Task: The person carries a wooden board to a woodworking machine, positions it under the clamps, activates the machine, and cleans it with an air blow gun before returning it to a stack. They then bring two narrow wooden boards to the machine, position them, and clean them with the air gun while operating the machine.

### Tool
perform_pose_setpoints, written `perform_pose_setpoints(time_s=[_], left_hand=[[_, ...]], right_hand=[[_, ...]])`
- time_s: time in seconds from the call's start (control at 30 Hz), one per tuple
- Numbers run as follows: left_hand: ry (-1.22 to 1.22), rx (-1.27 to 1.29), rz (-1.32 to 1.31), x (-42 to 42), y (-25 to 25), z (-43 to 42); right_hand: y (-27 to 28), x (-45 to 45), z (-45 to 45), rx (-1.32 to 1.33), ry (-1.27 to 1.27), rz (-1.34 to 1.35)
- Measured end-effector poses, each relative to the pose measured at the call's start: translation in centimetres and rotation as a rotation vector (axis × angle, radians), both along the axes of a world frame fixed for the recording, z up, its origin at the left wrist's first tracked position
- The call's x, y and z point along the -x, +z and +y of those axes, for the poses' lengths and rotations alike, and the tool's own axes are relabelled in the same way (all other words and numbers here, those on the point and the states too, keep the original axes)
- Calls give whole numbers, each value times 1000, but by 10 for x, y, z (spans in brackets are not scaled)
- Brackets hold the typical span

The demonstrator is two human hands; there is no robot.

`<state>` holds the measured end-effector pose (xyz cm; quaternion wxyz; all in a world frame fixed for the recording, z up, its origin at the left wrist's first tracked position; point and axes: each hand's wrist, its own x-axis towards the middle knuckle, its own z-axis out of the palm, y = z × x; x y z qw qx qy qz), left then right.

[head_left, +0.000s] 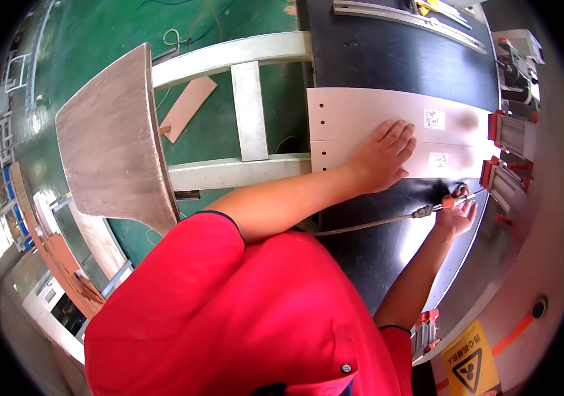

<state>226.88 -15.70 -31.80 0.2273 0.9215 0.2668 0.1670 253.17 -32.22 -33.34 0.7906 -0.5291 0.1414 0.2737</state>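
Note:
My left hand (384,156) lies palm down with its fingers spread on two pale flat panels (361,109) set edge to edge. The panels have dark round holes near their left ends and a printed white label each. My right hand (457,214), palm turned up, is closed around a slim metal and orange tool (449,203) just below the panels' near edge. A hose (368,225) runs from the tool toward my body. Both panels rest on a black table (387,56).
Red and silver clamps (513,135) line the table's right edge. Metal rails (411,23) lie at its far end. Left are a pale frame (249,112), a brown board (113,138) and a loose strip (189,105). A yellow warning sign (471,360) is at lower right.

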Motion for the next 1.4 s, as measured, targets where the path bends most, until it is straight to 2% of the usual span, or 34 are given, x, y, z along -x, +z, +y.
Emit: perform_pose_setpoints(time_s=[0.23, 0.3, 0.37, 0.47, 0.57, 0.63, 0.77, 0.8, 0.83, 0.87, 0.93, 1.03, 1.1, 1.23, 1.27, 1.4], left_hand=[[-51, 66, 40, -1, -4, 2], [-52, 19, 27, -4, -5, 2], [-35, -39, -10, -6, -7, -2], [-39, -113, -37, -4, -9, -6], [-27, -135, -70, -2, -7, -5], [-20, -138, -127, 3, 5, -7], [-306, 562, -113, 62, 75, -46], [-389, 755, -93, 83, 84, -66], [-503, 831, -91, 104, 83, -88], [-601, 1009, -2, 126, 98, -110], [-779, 1025, 121, 166, 107, -153], [-750, 950, 49, 209, 109, -212], [-618, 943, 27, 227, 97, -239], [-525, 1245, -29, 259, 106, -269], [-515, 1320, -28, 264, 107, -273], [-534, 1593, -4, 272, 111, -289]], right_hand=[[4, 85, -62, 99, -41, 10], [11, 123, -76, 186, 8, -105], [19, 151, -91, 152, -44, 83], [32, 198, -110, 160, -91, 8], [78, 242, -103, 170, -139, -28], [97, 265, -109, 162, -83, -51], [122, 306, -128, 128, -4, -79], [126, 316, -134, 95, 11, -91], [131, 325, -141, 61, 27, -104], [139, 333, -149, 32, 68, -90], [155, 352, -165, -5, 53, -121], [167, 381, -188, -39, 53, -159], [172, 403, -201, -53, 64, -147], [173, 437, -225, -138, 178, -215], [171, 441, -233, -115, 272, -267], [167, 442, -263, -321, 424, -144]])
